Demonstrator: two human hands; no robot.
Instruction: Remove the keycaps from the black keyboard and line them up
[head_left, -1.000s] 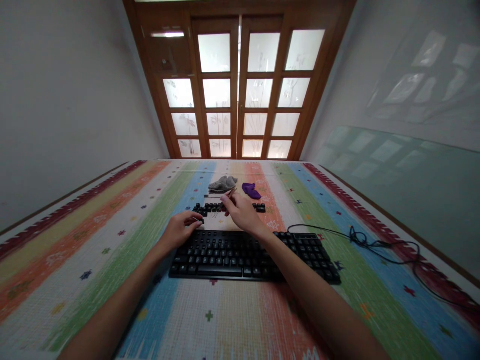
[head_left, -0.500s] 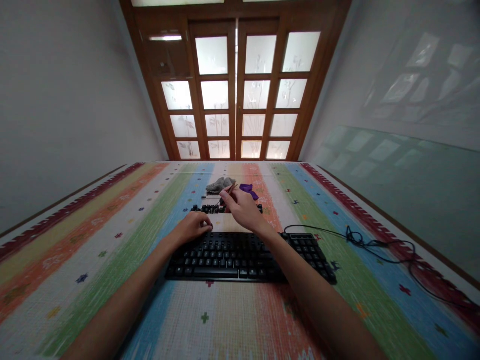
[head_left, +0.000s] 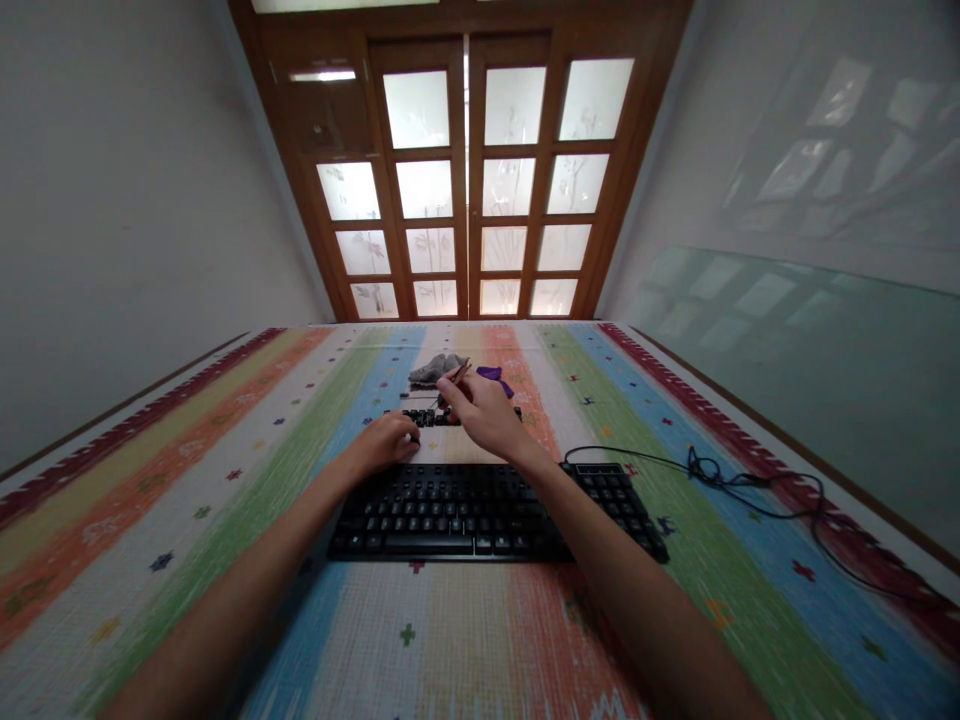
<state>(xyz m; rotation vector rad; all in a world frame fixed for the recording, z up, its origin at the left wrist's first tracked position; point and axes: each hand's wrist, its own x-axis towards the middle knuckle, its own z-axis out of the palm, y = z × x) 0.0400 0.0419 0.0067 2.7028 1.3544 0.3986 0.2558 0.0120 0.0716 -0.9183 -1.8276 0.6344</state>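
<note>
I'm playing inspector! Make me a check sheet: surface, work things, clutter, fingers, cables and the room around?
Surface: colourful striped tablecloth.
Work things: black keyboard; small black pieces, probably keycaps, lined up beyond it.
Clutter: grey bundle and purple item, both cloth-like.
Fingers: left fingers curled near the pieces, grip unclear; right fingers pinching a slim tool.
Cables: black cable, tangled, right of the keyboard.
Surroundings: wooden doors with glass panes; pale walls.
</note>
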